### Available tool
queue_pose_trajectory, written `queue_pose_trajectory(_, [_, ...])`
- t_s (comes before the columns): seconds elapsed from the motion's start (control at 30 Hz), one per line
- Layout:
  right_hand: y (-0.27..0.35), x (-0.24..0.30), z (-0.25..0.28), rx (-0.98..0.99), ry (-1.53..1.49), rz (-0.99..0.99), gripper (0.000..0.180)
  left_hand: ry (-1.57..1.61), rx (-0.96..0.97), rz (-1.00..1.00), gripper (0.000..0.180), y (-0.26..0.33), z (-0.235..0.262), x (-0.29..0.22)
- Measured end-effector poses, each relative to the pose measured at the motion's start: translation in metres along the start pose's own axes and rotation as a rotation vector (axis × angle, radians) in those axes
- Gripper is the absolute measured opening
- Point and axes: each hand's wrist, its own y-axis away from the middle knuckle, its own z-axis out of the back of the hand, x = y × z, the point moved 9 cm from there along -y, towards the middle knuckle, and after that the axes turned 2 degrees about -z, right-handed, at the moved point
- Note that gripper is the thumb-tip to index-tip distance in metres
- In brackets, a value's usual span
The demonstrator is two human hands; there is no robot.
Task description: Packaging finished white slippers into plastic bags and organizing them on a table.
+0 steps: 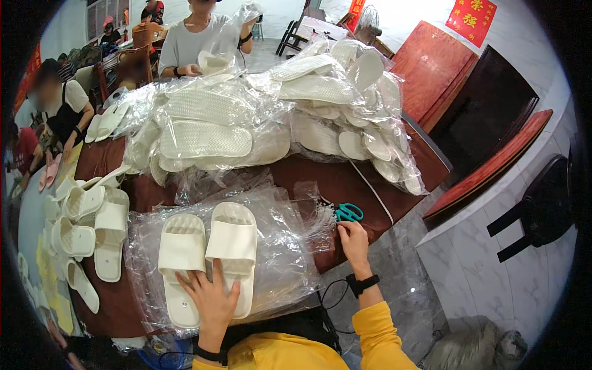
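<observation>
A pair of cream slippers lies side by side on clear plastic bags (280, 246), the left slipper (182, 246) a little nearer to me than the right slipper (234, 229). My left hand (213, 299) rests on the pair with fingers spread, the tips at the lower edges of the straps. At the right side of the bags, my right hand (353, 243) is pinched beside a bundle of thin white plastic strands (322, 222). What its fingertips hold, if anything, is too small to make out. Teal-handled scissors (349, 213) lie just beyond those fingers.
Loose cream slippers (110, 237) are heaped on the left. Bagged slippers (206, 139) pile up across the far side of the brown table (287, 179). A person in a white shirt (197, 46) handles a clear bag opposite; others work at far left. Boards (431, 71) lean at right.
</observation>
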Motion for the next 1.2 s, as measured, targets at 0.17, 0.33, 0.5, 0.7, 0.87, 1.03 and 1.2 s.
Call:
queue_pose_trajectory(0.17, [-0.008,0.0,-0.005,0.008,0.026,-0.099,0.02,-0.02,-0.027,-0.012,0.075,0.002,0.003,-0.001])
queue_pose_trajectory(0.33, [-0.008,-0.001,-0.017,0.032,0.114,-0.138,0.024,-0.013,-0.035,-0.02,0.074,0.0,0.004,-0.003])
queue_pose_trajectory(0.5, [-0.014,-0.008,-0.024,0.088,0.161,-0.132,0.023,-0.009,-0.05,-0.015,0.074,0.0,0.003,-0.002])
queue_pose_trajectory(0.7, [-0.006,0.005,-0.019,0.044,0.161,-0.115,0.023,-0.02,-0.051,-0.013,0.075,0.002,0.002,0.0])
queue_pose_trajectory(0.87, [-0.009,-0.001,-0.027,0.114,0.198,-0.167,0.021,-0.02,-0.059,-0.016,0.075,0.002,0.001,0.0])
queue_pose_trajectory(1.03, [-0.014,-0.019,-0.027,0.073,-0.069,-0.157,0.017,-0.017,-0.072,-0.018,0.075,0.001,0.004,-0.002])
queue_pose_trajectory(1.2, [-0.006,-0.033,-0.029,0.173,-0.504,-0.392,0.012,0.003,-0.013,-0.01,0.076,0.001,0.004,-0.001])
